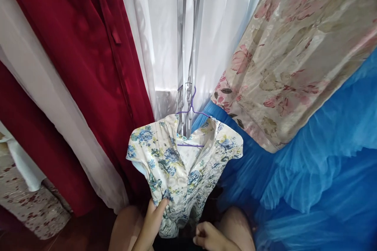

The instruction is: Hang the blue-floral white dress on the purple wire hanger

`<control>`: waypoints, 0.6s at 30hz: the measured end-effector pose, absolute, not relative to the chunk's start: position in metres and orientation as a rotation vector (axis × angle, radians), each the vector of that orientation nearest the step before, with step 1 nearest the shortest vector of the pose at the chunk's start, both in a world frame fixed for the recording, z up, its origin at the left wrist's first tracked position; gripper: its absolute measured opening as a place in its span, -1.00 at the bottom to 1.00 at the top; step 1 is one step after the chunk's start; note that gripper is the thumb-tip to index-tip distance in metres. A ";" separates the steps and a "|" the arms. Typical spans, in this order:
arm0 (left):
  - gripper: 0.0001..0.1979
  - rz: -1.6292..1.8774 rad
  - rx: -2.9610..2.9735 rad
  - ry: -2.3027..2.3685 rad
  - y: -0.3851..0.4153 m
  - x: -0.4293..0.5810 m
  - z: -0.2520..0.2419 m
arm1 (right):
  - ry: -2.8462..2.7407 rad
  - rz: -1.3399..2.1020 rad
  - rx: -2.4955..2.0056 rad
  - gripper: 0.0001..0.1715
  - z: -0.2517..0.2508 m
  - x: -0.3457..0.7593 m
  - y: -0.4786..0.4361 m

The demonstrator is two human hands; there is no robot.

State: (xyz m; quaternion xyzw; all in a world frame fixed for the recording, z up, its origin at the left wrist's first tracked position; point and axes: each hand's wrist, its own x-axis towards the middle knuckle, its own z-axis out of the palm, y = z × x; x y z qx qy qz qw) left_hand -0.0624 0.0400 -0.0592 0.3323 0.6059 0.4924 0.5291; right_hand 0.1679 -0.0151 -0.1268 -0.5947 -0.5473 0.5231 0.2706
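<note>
A white short-sleeved floral dress or blouse with blue roses and green leaves hangs in front of me on a thin purple hanger. Its neckline is open in a V, and the lower part falls in folds toward my lap. My left hand grips the side of the floral garment, thumb in front and fingers behind the cloth. Beside the lower right of the garment is my right hand, fingers curled closed. Whatever may be in those fingers is hidden.
Long dark red cloth and white cloth hang behind and to the left. Grey ribbons run down to the hanger. On the right hang a pink-flowered beige garment and blue ruffled tulle. My knees flank the garment.
</note>
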 end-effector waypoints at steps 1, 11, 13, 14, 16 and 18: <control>-0.52 1.166 0.799 1.459 0.039 -0.061 -0.061 | -1.491 1.460 -1.491 -0.55 -0.116 0.161 -0.013; -0.56 1.140 1.144 1.465 0.021 -0.047 -0.056 | -1.350 1.128 -1.142 -0.51 0.013 0.132 0.044; -0.55 1.228 1.204 1.534 0.021 -0.053 -0.057 | -1.267 1.158 -1.098 -0.49 0.009 0.129 0.040; -0.55 1.332 1.242 1.583 0.021 -0.055 -0.056 | -1.203 1.178 -1.081 -0.48 0.006 0.128 0.036; -0.55 1.677 1.330 1.675 0.020 -0.056 -0.051 | -1.078 1.218 -1.061 -0.46 0.000 0.127 0.025; -0.56 1.925 1.473 1.654 0.019 -0.049 -0.042 | -1.012 1.276 -1.051 -0.45 -0.001 0.125 0.015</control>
